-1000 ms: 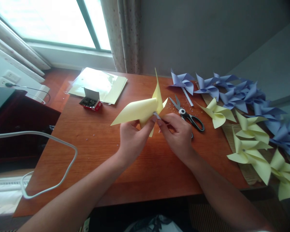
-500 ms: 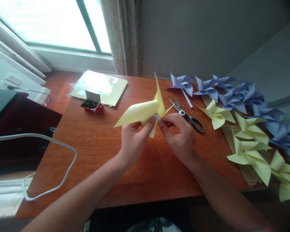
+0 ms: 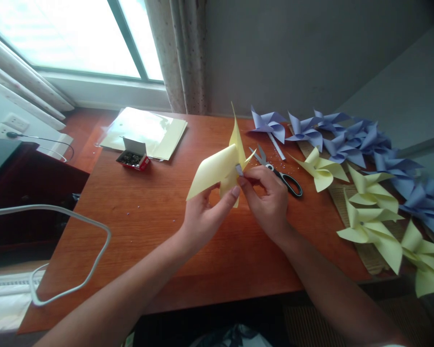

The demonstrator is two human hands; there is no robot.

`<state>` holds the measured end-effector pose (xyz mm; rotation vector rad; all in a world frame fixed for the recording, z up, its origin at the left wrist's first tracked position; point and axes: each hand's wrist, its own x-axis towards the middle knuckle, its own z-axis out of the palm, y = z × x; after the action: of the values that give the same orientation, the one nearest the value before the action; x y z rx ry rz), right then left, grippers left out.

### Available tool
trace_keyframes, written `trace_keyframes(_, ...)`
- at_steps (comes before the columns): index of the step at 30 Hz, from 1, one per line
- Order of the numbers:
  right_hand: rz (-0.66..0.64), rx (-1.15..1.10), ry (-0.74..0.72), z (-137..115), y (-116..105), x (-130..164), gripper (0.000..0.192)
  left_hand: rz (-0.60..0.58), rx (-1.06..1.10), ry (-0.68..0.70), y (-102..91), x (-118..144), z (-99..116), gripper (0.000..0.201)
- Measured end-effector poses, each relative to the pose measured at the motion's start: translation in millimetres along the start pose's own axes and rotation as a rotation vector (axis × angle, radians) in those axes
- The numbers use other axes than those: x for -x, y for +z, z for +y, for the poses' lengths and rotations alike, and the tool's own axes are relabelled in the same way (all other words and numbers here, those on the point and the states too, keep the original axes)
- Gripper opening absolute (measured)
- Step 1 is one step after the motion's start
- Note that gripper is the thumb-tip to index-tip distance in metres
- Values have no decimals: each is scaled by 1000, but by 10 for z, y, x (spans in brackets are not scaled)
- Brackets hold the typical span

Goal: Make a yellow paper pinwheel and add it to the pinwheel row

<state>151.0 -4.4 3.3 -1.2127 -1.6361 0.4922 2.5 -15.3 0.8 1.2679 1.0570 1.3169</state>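
Note:
Above the middle of the table, my left hand (image 3: 208, 209) grips a yellow paper pinwheel (image 3: 213, 166) from below, its thumb raised along the near side and its other fingers partly hidden behind the paper. My right hand (image 3: 267, 200) is closed, thumb and forefinger pinching a small grey strip (image 3: 239, 169) at the pinwheel's centre. What the strip is made of I cannot make out. Just beyond my right hand lie scissors (image 3: 284, 178) with black handles, blades parted. The pinwheel's blades stand curled, one pointing up and one towards the left.
Yellow pinwheels (image 3: 374, 231) and purple pinwheels (image 3: 347, 144) lie along the right side, some on corrugated cardboard (image 3: 371, 253). One purple pinwheel (image 3: 269, 124) has a white stick. At the left are a small red box (image 3: 133, 159) of dark bits and yellow paper sheets (image 3: 173, 140).
The pinwheel has turned slightly and its left blade has swung inward. My left thumb has moved off the grey strip, which my right fingers still pinch.

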Motion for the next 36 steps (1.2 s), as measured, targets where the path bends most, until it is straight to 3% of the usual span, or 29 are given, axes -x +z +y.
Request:
trace_keyframes(5, 1, -228, 175, 50, 15, -31, 9, -132, -79, 83, -56, 11, 45, 38)
trace_keyframes(10, -45, -581, 373, 33, 18, -83, 17, -204, -444, 350, -117, 22, 112, 50)
trace_keyframes(13, -138, -661, 412, -12, 11, -104, 23, -190, -624, 452, -143, 20, 106, 64)
trace_keyframes(19, -115, -791, 489, -33, 30, -94, 25, -179, -767, 469, -175, 13, 89, 64)
trace_keyframes(24, -43, -873, 598, -46, 54, -99, 26, -187, -758, 471, -219, 22, 64, 72)
trace_keyframes(28, -74, -958, 611, -72, 76, -96, 30, -168, -726, 507, -231, 23, 14, 79)
trace_keyframes(32, -106, -828, 560, -36, 92, -84, 37, -141, -750, 419, -198, 24, -3, 78)
trace_keyframes(36, -89, -614, 409, 30, 99, -71, 32, -105, -756, 342, -176, -11, 2, 66)
